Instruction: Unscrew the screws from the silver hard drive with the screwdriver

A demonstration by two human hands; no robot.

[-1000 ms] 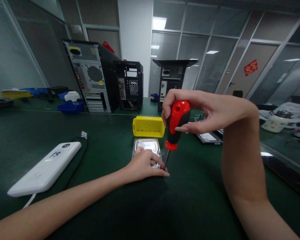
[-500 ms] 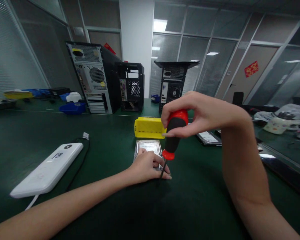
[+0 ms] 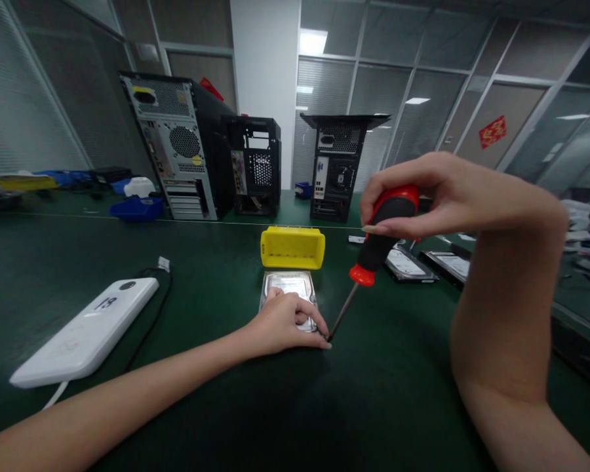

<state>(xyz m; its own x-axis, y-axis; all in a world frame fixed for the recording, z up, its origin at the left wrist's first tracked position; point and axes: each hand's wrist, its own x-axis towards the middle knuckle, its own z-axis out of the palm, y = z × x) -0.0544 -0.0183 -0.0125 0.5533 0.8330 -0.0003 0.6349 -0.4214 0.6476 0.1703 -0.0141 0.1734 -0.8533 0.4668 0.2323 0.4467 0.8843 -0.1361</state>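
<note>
A silver hard drive (image 3: 289, 282) lies flat on the green table. My left hand (image 3: 288, 322) rests over its near part and hides it. The thumb and forefinger of that hand are pinched together at the drive's near right corner; what is between them is too small to make out. My right hand (image 3: 423, 196) is closed around the red and black handle of a screwdriver (image 3: 373, 252). The screwdriver slants down to the left, its tip at my left fingertips.
Directly behind the drive is a yellow bin (image 3: 293, 249). More hard drives (image 3: 408, 265) lie to the right. A white power bank (image 3: 88, 331) with a cable is on the left. Computer cases (image 3: 179, 144) and a blue bin (image 3: 136, 208) stand at the back.
My right hand has swung up and to the right, so the screwdriver leans further over. Its tip has shifted right, from in front of my left fingers to their ends.
</note>
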